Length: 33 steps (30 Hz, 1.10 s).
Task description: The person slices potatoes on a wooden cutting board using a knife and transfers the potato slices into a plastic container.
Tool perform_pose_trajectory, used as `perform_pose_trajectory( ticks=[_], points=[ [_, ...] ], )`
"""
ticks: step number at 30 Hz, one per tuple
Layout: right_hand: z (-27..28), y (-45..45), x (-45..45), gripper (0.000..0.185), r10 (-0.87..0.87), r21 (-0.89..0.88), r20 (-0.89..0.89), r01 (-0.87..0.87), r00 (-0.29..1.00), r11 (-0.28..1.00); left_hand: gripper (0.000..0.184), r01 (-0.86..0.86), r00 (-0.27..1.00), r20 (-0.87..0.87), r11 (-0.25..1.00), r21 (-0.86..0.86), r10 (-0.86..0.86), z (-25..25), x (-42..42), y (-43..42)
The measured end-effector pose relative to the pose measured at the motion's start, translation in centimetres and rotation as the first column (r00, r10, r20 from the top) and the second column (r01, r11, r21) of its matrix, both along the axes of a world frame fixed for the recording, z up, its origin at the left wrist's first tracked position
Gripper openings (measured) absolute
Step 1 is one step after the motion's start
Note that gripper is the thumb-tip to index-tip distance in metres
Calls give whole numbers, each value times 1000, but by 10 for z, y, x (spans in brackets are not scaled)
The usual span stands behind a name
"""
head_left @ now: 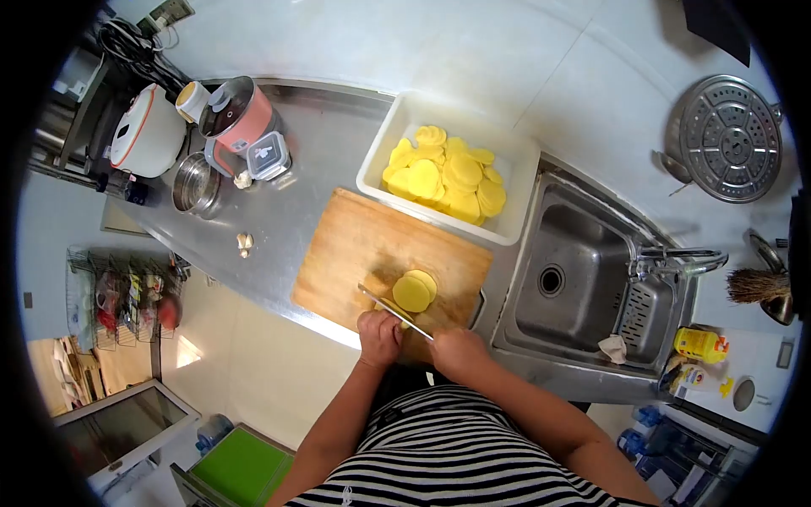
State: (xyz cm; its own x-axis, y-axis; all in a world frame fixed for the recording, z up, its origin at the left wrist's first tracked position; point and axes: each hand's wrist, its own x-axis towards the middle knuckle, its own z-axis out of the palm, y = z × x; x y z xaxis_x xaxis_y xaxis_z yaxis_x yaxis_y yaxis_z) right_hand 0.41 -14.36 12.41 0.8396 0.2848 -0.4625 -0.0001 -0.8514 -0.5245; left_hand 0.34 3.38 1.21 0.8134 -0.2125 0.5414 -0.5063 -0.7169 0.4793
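A kitchen knife is in my right hand, its blade slanting up to the left over the wooden cutting board. My left hand is closed at the near edge of the board, beside the blade. Under its fingertips shows a bit of yellow potato, mostly hidden by the hand and knife. Just beyond the blade lie round, overlapping potato slices. Behind the board, a white plastic tub holds many more yellow slices.
To the right is a steel sink with a faucet. On the left counter stand a pink pot, a lidded container, a metal bowl, a white rice cooker and garlic. Bottles stand right of the sink.
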Motion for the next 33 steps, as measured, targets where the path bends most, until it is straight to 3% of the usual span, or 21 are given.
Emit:
perform_pose_trajectory(
  ticks=[3,12,22,25,27,31,33],
  points=[
    [35,-8,-1,21,66,-44,-109,-71,992,996,21,-2,1000,11,1000,-9,2,-3,1,-2],
    [60,-13,-3,19,49,-81,-177,-64,983,995,22,-21,998,57,1000,-8,21,-8,0,-1],
    [34,11,19,20,24,-21,-242,-30,970,999,20,-25,999,34,999,-24,26,-6,-1,-2],
    [21,12,15,32,-20,9,-115,22,993,1000,18,-13,999,31,999,-30,14,-5,-1,-1],
    [23,4,14,19,81,-42,-220,-93,972,995,18,-16,999,42,999,-28,17,-6,1,-1],
    [30,0,12,19,72,-48,-229,-85,971,995,19,-9,1000,17,998,-55,10,-8,-2,0],
    [27,4,12,29,9,13,-151,-7,988,1000,20,-14,999,31,999,-38,15,-8,-1,0]
  ],
)
